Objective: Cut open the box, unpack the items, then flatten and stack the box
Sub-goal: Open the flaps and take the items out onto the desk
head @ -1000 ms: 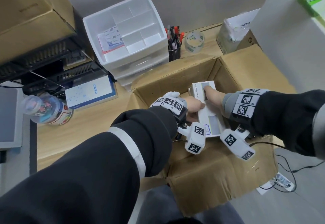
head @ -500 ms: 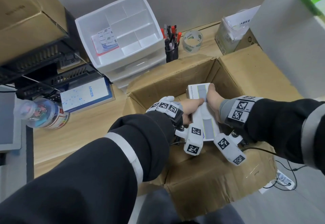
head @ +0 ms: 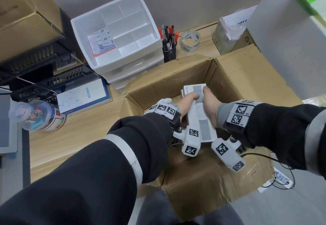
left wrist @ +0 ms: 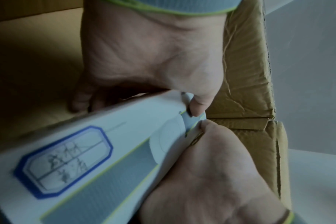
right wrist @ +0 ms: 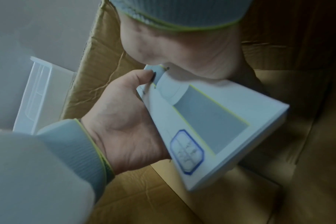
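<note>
An open brown cardboard box (head: 167,83) stands against the desk edge with its flaps spread. Inside it, a long white box with a grey stripe and a blue label (head: 202,120) is tilted up off the bottom. My left hand (head: 187,99) grips its left side, thumb on top. From the right, my right hand (head: 210,103) grips the other side. In the left wrist view the left hand (left wrist: 153,60) and right hand (left wrist: 211,166) meet at the white box's (left wrist: 105,151) far end. The right wrist view shows the right hand (right wrist: 182,50) above, the left hand (right wrist: 125,113) below, and the white box (right wrist: 211,121) over bare cardboard.
On the wooden desk stand a white drawer organiser (head: 123,35), a pen cup (head: 169,48), a tape roll (head: 190,41), an Anker box (head: 82,95) and a plastic jar (head: 38,117). A white cabinet (head: 291,48) rises at the right. Cables (head: 282,180) lie on the floor.
Both hands have closed round the white box and raised it, near end tilted up. The right hand went from a finger on top to gripping its side.
</note>
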